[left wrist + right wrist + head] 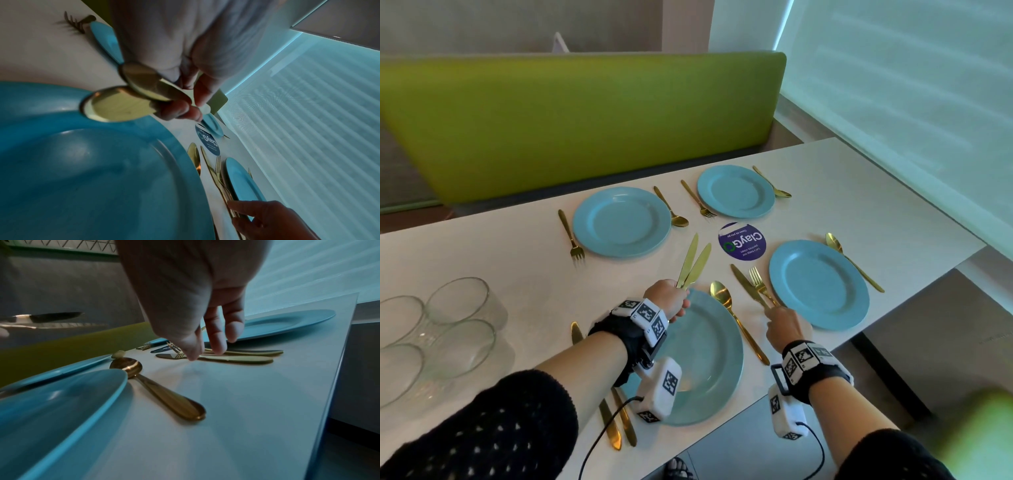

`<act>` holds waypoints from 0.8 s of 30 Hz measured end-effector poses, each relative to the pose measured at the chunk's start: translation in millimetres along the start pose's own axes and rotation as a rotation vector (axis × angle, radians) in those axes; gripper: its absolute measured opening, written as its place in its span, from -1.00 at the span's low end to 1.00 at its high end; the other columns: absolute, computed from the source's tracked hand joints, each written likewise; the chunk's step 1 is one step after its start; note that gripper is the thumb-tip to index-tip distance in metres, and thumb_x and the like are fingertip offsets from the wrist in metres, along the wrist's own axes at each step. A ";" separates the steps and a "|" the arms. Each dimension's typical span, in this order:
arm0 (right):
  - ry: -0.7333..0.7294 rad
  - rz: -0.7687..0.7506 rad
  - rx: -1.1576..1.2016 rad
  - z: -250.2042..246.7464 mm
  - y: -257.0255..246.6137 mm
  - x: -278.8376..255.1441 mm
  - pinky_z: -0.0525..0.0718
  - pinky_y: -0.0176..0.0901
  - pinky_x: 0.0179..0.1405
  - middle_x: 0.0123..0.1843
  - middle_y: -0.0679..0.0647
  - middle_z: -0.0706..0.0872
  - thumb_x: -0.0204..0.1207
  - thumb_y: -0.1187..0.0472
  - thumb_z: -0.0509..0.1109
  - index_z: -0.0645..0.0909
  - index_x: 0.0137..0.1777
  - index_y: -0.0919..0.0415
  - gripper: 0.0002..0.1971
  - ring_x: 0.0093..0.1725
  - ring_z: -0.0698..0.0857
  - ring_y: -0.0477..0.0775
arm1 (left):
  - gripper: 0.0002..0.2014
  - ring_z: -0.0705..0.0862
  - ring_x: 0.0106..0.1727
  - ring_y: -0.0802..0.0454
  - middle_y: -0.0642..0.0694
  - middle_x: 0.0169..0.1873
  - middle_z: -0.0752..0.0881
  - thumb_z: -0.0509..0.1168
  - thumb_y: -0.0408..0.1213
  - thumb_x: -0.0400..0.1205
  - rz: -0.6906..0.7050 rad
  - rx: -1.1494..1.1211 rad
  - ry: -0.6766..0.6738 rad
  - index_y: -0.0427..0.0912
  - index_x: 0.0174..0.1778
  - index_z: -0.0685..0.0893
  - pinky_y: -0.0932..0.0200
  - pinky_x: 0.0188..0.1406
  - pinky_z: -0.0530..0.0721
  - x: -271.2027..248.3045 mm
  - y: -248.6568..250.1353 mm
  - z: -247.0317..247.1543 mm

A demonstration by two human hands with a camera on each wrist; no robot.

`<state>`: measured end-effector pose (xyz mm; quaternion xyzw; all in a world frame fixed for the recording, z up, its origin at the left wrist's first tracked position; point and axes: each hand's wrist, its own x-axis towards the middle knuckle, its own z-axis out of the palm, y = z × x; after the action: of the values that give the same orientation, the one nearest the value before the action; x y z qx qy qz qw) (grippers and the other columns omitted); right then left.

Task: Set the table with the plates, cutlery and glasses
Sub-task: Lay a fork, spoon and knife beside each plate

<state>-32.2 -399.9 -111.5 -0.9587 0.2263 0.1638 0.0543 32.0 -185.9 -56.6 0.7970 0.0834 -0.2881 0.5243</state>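
Note:
My left hand (677, 301) grips two gold knives (693, 262) by their handles above the near blue plate (710, 363), blades pointing away. The left wrist view shows the two handle ends (123, 104) sticking out below the curled fingers (180, 107). My right hand (777, 317) reaches down with straight fingers (218, 344), their tips touching the handles of a gold knife (746, 284) and fork (758, 282). These lie flat just left of the near right plate (820, 284). Two more plates (621, 221) (736, 192) stand at the far side, each with a fork and a spoon.
Several clear glasses (460, 308) stand at the table's left. A gold spoon (727, 305) lies right of the near plate, and more gold cutlery (616, 425) lies on its left under my forearm. A round purple sticker (742, 242) marks the table's middle. A green bench back (585, 120) runs behind.

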 end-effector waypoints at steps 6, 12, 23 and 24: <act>-0.038 -0.002 0.077 17.1 3.6 12.8 0.67 -0.13 0.15 0.14 0.10 0.73 0.53 0.34 0.23 0.68 0.04 0.10 -0.76 0.13 0.71 0.13 | -0.92 0.46 -0.50 0.11 -0.02 -0.43 0.57 0.14 -0.35 0.67 -0.006 0.002 -0.009 -0.22 -0.04 0.54 0.33 -0.60 0.39 3.0 2.4 0.0; -0.080 0.017 0.133 5.9 1.7 0.8 0.54 -0.19 0.24 0.30 0.14 0.65 0.65 0.33 0.13 0.60 0.28 0.27 -0.70 0.30 0.63 0.13 | -0.90 0.47 -0.49 0.10 -0.02 -0.43 0.58 0.13 -0.35 0.68 -0.003 0.012 -0.015 -0.23 -0.01 0.55 0.31 -0.58 0.40 1.1 5.3 4.8; -0.043 0.017 0.140 0.5 3.6 -4.7 0.59 -0.10 0.28 0.28 0.20 0.66 0.64 0.27 0.20 0.61 0.28 0.30 -0.71 0.28 0.64 0.18 | -0.90 0.46 -0.48 0.09 -0.04 -0.43 0.56 0.11 -0.38 0.67 -0.012 -0.004 -0.026 -0.23 -0.02 0.53 0.30 -0.55 0.39 -4.3 6.2 8.2; -0.020 0.011 0.124 -2.2 3.3 -6.4 0.61 -0.11 0.26 0.26 0.14 0.67 0.64 0.22 0.21 0.62 0.27 0.24 -0.72 0.25 0.66 0.15 | -0.88 0.45 -0.49 0.09 -0.05 -0.44 0.56 0.09 -0.41 0.67 -0.018 -0.021 -0.026 -0.24 -0.02 0.53 0.30 -0.56 0.38 -5.4 7.4 7.5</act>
<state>-38.4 -400.6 -107.4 -0.9505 0.2406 0.1595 0.1150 27.9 -194.8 -50.0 0.7870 0.0867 -0.3021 0.5309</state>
